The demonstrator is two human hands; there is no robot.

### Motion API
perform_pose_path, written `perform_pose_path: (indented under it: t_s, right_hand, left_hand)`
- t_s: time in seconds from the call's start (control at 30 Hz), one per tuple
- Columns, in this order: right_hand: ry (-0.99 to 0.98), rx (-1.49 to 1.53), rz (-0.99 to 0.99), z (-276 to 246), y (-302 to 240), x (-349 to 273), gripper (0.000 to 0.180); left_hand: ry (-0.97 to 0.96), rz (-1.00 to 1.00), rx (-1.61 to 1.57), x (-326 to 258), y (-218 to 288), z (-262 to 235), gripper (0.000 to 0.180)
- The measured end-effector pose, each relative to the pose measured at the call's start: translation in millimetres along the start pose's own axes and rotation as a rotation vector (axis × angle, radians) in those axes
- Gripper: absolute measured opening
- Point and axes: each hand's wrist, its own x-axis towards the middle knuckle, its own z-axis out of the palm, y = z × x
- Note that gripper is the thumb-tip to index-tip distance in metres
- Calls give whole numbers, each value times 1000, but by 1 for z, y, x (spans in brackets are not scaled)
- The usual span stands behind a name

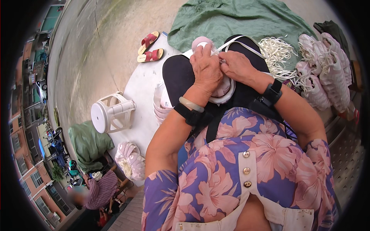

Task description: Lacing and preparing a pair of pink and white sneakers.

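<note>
A pink and white shoe [222, 89] rests on my lap between my knees, its toe pointing away from me. My left hand [206, 67] is bent over the upper of the shoe, fingers curled down on it. Close against it, my right hand [238, 66] is closed in a pinch at the lacing area. A flat white shoelace [252, 45] loops out from the shoe over my right knee. The fingertips and the eyelets beneath them are mostly hidden by the hands.
A heap of white laces [278, 54] lies right on a green cloth [239, 19]. Bundled pink shoes [327, 69] sit far right, another bundle [131, 159] at left. Red sandals [150, 54] and a white stool [111, 113] stand left; a person in stripes [103, 188] sits lower left.
</note>
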Motion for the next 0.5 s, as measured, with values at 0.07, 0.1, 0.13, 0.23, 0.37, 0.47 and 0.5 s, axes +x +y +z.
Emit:
perform_pose_path:
  t_s: [0.07,0.1,0.13,0.23,0.37,0.47,0.5]
  right_hand:
    - [-2,23,9,0,4,-3,23]
    - [-17,35,21,-2,3,-5,26]
    - [-29,45,40,-5,4,-7,28]
    - [-29,83,61,-10,9,-13,33]
    - [-10,103,41,-6,15,-16,35]
    - [34,180,0,-6,16,-16,34]
    - [6,262,26,-7,11,-14,34]
  left_hand:
    - [-1,33,4,-4,5,-14,10]
    - [-2,34,6,-10,4,-25,10]
    - [7,34,-7,-17,1,-36,9]
    - [4,-50,24,-54,-28,-71,6]
    - [-29,-454,351,-160,-129,-117,5]
    - [-78,-840,718,-252,-184,-152,6]
    - [-196,-974,680,-296,-208,-168,6]
